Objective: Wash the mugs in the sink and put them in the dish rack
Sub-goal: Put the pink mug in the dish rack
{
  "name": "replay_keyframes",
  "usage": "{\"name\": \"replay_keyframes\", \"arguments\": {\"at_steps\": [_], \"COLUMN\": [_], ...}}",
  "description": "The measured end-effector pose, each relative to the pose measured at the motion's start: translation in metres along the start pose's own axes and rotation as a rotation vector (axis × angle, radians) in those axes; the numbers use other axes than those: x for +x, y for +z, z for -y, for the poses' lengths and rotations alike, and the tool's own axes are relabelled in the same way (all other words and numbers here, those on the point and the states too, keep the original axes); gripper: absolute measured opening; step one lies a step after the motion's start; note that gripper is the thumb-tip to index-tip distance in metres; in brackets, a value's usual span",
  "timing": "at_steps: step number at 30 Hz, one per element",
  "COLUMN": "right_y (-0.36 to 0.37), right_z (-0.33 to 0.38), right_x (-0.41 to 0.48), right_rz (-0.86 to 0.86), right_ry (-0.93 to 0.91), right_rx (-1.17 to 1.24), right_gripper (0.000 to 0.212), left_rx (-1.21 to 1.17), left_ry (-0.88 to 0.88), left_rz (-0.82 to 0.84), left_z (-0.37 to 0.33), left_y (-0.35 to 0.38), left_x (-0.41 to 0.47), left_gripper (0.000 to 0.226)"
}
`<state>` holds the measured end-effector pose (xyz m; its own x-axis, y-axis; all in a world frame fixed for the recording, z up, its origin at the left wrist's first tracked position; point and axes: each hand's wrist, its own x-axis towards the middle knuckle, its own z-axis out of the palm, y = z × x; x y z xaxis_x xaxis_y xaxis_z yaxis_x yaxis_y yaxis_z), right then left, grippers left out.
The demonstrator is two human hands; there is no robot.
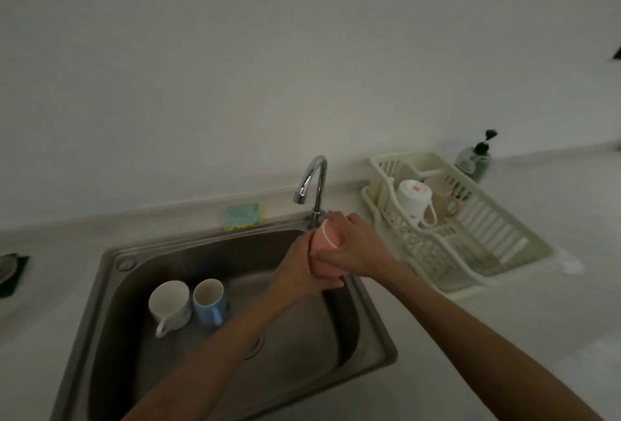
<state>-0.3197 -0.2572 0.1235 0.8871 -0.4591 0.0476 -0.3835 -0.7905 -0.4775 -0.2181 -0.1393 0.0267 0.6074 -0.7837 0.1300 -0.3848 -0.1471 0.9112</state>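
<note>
dim, soft, edges warped

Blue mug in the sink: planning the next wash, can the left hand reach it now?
Likely yes, once freed: the left hand grips the pink mug, but nothing covers the blue mug, which stands upright.

Pink mug (327,245) in both hands, two mugs standing in the sink (111,262), two in the rack (504,219)

The pink mug, with a thin white ring round it, is gripped tilted between the left hand (297,272) and the right hand (356,249), over the steel sink's far right corner; left of and nearer than the hands, a white mug (169,303) and a blue mug (210,299) stand upright and touching on the sink floor, handles toward the camera; right of the hands, in the cream rack, a stickered mug (415,198) lies tipped, base up, beside a beige mug (443,197)
</note>
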Motion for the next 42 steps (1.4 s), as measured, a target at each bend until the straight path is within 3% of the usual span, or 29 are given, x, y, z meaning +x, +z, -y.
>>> {"name": "replay_keyframes", "arguments": {"at_steps": [5,12,14,19,22,26,29,34,42], "right_y": [-0.064,-0.162,-0.177,-0.191,-0.18,-0.164,-0.157,-0.145,-0.146], "right_z": [-0.041,-0.172,-0.216,-0.301,-0.331,-0.351,-0.354,-0.355,-0.348], "right_x": [0.005,0.002,0.001,0.003,0.01,0.015,0.015,0.02,0.026], "right_rz": [-0.108,-0.11,-0.1,-0.172,-0.195,-0.137,-0.102,-0.079,0.008], "right_ry": [0.05,0.036,0.035,0.086,0.147,0.206,0.198,0.144,0.17], "right_rx": [0.088,0.42,0.393,0.221,0.164,0.099,0.077,-0.035,-0.29], "right_gripper": [0.086,0.057,0.053,0.054,0.043,0.043,0.053,0.054,0.054], "left_rx": [0.034,-0.075,-0.067,0.117,0.206,0.334,0.591,0.832,0.919], "left_ry": [0.086,0.026,0.002,-0.044,-0.058,-0.06,-0.022,-0.025,0.046], "left_rz": [-0.091,-0.056,0.008,0.181,0.251,0.233,0.18,0.22,0.24], "left_z": [-0.067,-0.142,-0.154,-0.166,-0.157,-0.145,-0.154,-0.151,-0.143], "left_y": [0.04,0.129,0.163,0.234,0.26,0.286,0.294,0.299,0.299], "left_x": [0.056,0.138,0.163,0.212,0.236,0.249,0.249,0.254,0.259], "left_gripper": [0.102,0.084,0.084,0.118,0.104,0.094,0.076,0.077,0.089]}}
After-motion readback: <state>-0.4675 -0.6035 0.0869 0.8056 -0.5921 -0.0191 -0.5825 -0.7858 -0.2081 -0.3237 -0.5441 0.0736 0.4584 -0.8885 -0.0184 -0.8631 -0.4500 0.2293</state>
